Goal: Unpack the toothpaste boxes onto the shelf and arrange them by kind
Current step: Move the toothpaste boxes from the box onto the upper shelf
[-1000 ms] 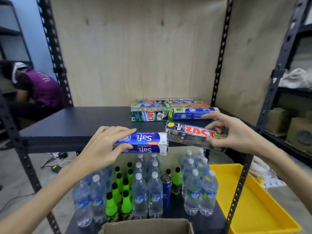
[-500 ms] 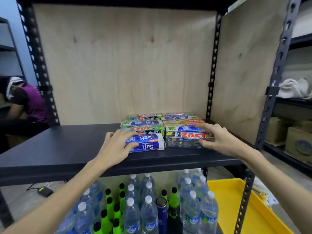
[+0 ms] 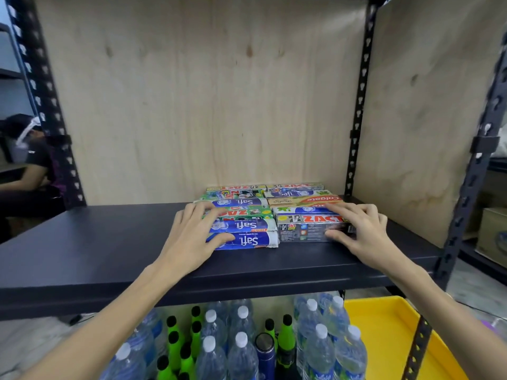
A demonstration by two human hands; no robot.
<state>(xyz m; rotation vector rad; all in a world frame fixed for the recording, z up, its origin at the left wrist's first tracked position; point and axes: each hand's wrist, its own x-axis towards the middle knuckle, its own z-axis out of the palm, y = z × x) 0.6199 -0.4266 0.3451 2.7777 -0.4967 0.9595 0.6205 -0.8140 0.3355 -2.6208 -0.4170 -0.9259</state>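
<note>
A blue Safi toothpaste box [image 3: 248, 235] lies on the dark shelf [image 3: 96, 242] at the front of the left row. My left hand [image 3: 192, 237] grips it, fingers over the top and thumb on its front face. Beside it on the right sits a dark Zact box [image 3: 307, 229], held the same way by my right hand [image 3: 362, 234]. Behind them two rows of boxes reach toward the plywood back, among them a green Zact box [image 3: 247, 212] and a Colgate box [image 3: 307, 200].
Black uprights [image 3: 359, 105] frame the bay, and a plywood panel closes its right side. Under the shelf stand water bottles [image 3: 241, 352] and green bottles [image 3: 175, 349]. A yellow tray [image 3: 384, 338] lies low at the right. A person [image 3: 24, 165] crouches at far left.
Both hands carried their boxes from in front of the shelf edge onto the shelf and set them against the front of the two rows. The camera moved closer.
</note>
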